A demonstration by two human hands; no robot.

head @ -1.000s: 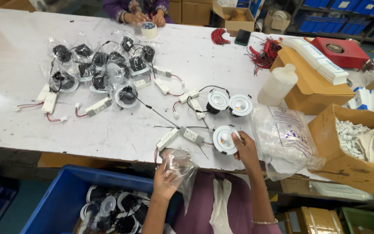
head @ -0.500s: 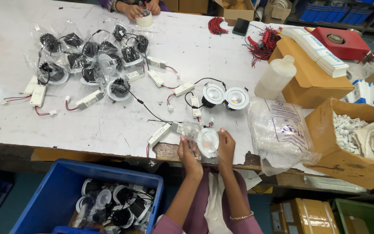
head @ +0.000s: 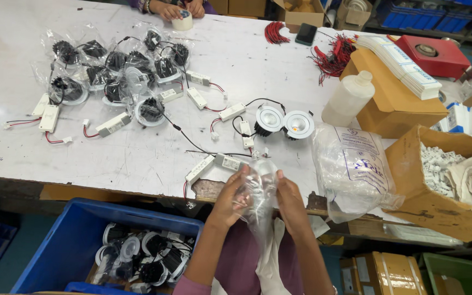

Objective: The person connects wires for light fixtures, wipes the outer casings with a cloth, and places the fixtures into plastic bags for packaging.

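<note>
- Clear plastic bag (head: 258, 191) — crinkled and see-through, pinched on both sides by the grip at the counter's near edge, its lower end hanging slack below.
- Round white downlight — dimly visible inside the bag, between the two grips.

Bright, even overhead light washes the white desk (head: 137, 153) pale, with only short, soft shadows. Glare glints off the clear bag (head: 258, 191) at 6 o'clock. Focus is sharp centrally; edges bow outward, dimmest below the desk.
</note>
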